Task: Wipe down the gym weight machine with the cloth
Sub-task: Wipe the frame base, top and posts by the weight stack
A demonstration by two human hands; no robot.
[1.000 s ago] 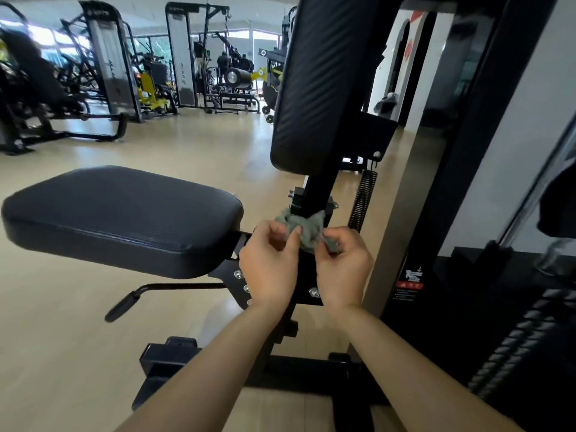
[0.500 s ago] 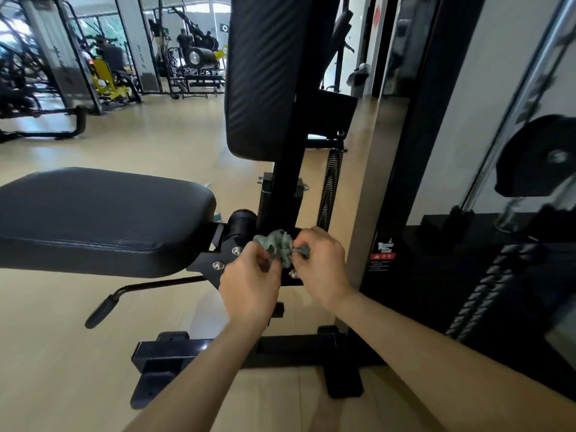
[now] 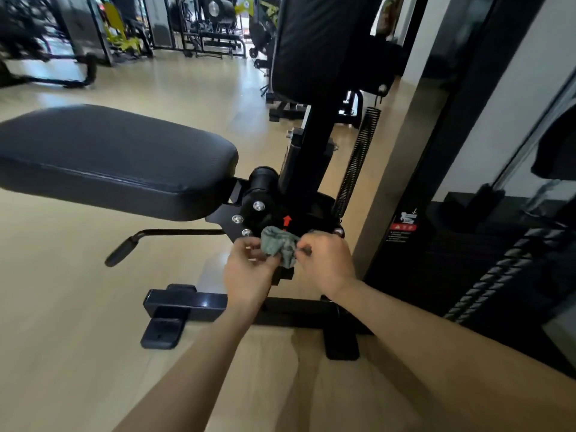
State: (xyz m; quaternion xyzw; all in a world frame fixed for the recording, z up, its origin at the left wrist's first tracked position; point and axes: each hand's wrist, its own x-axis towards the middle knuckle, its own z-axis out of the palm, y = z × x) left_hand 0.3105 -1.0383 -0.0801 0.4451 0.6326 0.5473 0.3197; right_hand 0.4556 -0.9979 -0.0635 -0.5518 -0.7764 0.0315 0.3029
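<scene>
Cloth, grey-green and bunched into a wad, is sitting between the two hands, just in front of the black bracket plate under the seat hinge. The left hand is pinching the wad's left side with curled fingers and thumb; the right hand is pinching its right edge, fingers curled in close. Both are holding the one cloth, and neither is pressing it flat. Whether the wad is actually touching the metal is hard to tell; it is lying against or just beside the plate's lower edge, below the small red arrow mark.

As a judgement, the step in hand is gathering or refolding the cloth rather than wiping: two pinching holds are shaping the wad. The next move is likely calling for one hand to take the cloth whole and press it onto the hinge area, working around the bolt heads and the black round hub.

Further out, the padded seat is stretching away to the left, the padded backrest is rising above, and a coil spring is running down on the right. A lever with a rubber handle is sticking out under the seat. The floor frame is resting on the wooden floor.

Counted: one cloth, two hands, one seat, one backrest, one spring, one lever, three shiny bolt heads plainly showing on the bracket. Other gym machines are standing well apart at the back.
</scene>
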